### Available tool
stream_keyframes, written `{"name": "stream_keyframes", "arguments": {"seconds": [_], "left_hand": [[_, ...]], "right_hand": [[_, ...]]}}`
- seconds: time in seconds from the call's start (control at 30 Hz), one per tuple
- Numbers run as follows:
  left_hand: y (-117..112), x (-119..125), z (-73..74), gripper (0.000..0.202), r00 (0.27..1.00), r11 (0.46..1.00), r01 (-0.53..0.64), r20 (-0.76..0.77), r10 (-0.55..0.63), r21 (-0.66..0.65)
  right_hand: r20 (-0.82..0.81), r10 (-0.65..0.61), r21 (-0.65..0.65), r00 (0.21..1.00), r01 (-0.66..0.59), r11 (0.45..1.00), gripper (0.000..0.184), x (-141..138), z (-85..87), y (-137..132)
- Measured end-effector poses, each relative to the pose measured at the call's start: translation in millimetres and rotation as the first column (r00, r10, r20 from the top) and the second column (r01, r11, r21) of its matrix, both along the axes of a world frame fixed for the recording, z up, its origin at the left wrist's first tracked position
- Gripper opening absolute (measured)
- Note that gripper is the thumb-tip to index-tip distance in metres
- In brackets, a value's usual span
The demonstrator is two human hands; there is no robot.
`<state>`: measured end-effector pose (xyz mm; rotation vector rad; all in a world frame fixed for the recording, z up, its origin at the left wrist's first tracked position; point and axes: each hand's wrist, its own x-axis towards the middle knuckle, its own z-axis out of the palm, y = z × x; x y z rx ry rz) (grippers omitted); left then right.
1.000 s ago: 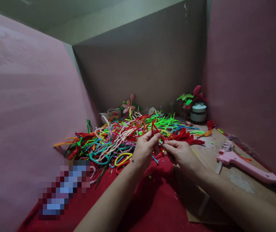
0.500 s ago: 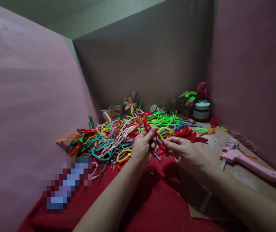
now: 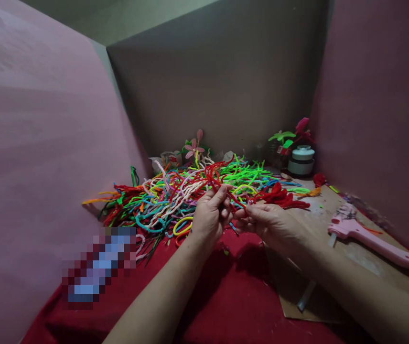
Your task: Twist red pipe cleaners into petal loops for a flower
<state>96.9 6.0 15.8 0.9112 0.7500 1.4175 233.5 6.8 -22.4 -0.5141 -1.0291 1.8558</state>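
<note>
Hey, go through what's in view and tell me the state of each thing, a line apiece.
Left hand: grip closed on red pipe cleaner
Right hand: pinching it too
Red pipe cleaner: stretched between both hands
Pipe cleaner pile: loose, tangled
Glue gun: lying down; on or off, can't tell
Pale container: upright
Pink flower: petals spread
Cardboard: flat
Red cloth: spread out, scraps on it

Craft workspace with glue gun [image 3: 376, 242], pipe cleaners [image 3: 183, 198]
</note>
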Motion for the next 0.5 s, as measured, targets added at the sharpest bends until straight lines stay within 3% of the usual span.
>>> {"name": "stream_keyframes", "arguments": {"seconds": [0.13, 0.27, 0.5], "left_hand": [[-1.2, 0.4, 1.6, 0.025, 1.000, 1.000, 0.020, -0.023, -0.020, -0.016], [-0.4, 2.6, 0.7, 0.027, 0.998, 0.999, -0.032, -0.049, 0.034, 0.034], [-0.6, 0.1, -2.4, 0.027, 0.974, 0.988, -0.069, -0.203, 0.097, 0.140]], "right_hand": [[0.056, -0.058, -0.038, 0.997, 0.060, 0.998, 0.020, -1.0, 2.7, -2.2], [0.089, -0.111, -0.049, 0.990, 0.115, 0.992, 0.023, -2.6, 4.8, -2.9], [0.086, -0.106, -0.038, 0.991, 0.109, 0.993, 0.027, -3.9, 5.7, -5.4]]}}
